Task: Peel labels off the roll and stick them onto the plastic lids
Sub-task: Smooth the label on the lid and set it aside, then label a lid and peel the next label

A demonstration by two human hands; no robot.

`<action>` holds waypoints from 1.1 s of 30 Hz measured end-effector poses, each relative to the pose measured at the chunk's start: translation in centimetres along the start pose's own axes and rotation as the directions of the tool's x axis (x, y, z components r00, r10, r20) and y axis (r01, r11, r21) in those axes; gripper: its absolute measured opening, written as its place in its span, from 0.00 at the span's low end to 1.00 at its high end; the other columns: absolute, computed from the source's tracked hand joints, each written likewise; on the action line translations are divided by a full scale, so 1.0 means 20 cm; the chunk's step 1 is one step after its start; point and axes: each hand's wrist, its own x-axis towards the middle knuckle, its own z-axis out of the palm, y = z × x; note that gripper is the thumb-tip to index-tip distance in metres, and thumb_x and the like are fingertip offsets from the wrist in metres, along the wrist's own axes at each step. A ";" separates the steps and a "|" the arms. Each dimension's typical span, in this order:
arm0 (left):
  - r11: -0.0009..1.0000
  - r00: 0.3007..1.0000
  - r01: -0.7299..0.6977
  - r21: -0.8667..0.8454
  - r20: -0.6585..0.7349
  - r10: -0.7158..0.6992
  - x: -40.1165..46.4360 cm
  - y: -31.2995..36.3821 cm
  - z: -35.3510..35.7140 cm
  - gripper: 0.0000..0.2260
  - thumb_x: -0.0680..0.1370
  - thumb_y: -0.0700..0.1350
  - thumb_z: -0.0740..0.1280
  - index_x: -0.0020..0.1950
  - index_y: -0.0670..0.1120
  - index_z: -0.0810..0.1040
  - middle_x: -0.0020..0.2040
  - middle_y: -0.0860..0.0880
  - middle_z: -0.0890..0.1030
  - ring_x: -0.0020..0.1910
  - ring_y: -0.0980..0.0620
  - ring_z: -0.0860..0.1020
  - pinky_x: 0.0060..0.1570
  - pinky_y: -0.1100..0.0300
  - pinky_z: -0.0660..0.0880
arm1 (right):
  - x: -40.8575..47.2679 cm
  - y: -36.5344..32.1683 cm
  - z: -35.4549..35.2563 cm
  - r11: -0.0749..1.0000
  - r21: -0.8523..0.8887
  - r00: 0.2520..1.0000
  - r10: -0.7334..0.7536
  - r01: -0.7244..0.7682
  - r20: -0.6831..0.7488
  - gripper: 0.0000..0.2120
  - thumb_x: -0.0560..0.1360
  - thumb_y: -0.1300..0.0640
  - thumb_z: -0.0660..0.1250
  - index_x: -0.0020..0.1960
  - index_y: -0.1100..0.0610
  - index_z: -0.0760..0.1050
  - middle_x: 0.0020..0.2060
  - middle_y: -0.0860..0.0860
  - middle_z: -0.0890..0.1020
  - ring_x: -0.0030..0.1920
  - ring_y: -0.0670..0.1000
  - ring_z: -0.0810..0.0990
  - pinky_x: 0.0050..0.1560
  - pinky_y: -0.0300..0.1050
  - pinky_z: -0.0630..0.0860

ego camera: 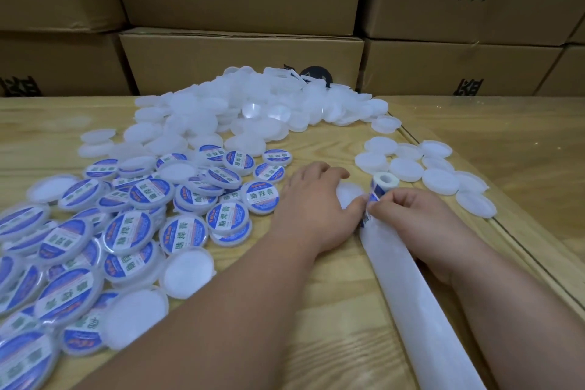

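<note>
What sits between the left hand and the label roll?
In the head view, one blank lid lies under the left hand's fingers, beside the label roll. No other object.

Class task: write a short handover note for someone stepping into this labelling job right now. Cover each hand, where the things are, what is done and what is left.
Left hand: rests on a bare lid, thumb at the label's edge.
Right hand: pinches a blue label at the label roll; the empty backing strip trails toward you.
Done: labelled lids piled on the left of the table.
Left: the big heap of bare lids at the back, plus a small batch of bare lids on the right.
Next, probably: finish peeling this label and stick it on the lid under the left hand.
</note>
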 end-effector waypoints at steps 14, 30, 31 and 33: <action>1.000 0.998 0.002 -0.027 -0.068 -0.004 -0.41 0.02 -0.12 0.22 0.80 0.51 0.65 0.74 0.54 0.69 0.73 0.54 0.68 0.72 0.53 0.59 0.71 0.64 0.52 | -0.02 -0.03 0.01 0.999 -0.031 0.999 -0.029 0.030 0.044 0.07 0.71 0.57 0.66 0.34 0.55 0.75 0.32 0.53 0.71 0.34 0.51 0.68 0.38 0.48 0.64; 0.996 0.996 0.092 -0.004 -0.020 -0.092 -0.42 0.00 -0.21 0.27 0.75 0.52 0.67 0.75 0.61 0.66 0.68 0.57 0.74 0.69 0.51 0.66 0.66 0.57 0.65 | -0.02 -0.01 -0.01 0.997 0.061 0.992 -0.056 0.050 0.114 0.14 0.65 0.55 0.64 0.39 0.67 0.69 0.35 0.56 0.69 0.39 0.56 0.65 0.43 0.53 0.61; 0.995 0.995 0.093 -0.046 -0.038 -0.095 -0.42 0.00 -0.21 0.27 0.75 0.52 0.68 0.74 0.61 0.67 0.66 0.58 0.76 0.68 0.52 0.68 0.65 0.58 0.66 | -0.02 -0.01 -0.01 0.996 0.070 0.992 -0.061 0.053 0.111 0.16 0.65 0.55 0.64 0.41 0.68 0.69 0.36 0.56 0.70 0.39 0.56 0.65 0.43 0.53 0.61; 0.984 0.989 0.081 -0.160 -0.108 -0.099 -0.41 -0.01 -0.21 0.25 0.75 0.54 0.70 0.71 0.61 0.71 0.61 0.64 0.77 0.63 0.59 0.73 0.60 0.66 0.68 | -0.02 0.00 -0.01 0.994 0.087 0.992 -0.077 0.068 0.104 0.17 0.65 0.55 0.64 0.42 0.69 0.68 0.36 0.56 0.69 0.39 0.56 0.65 0.43 0.53 0.61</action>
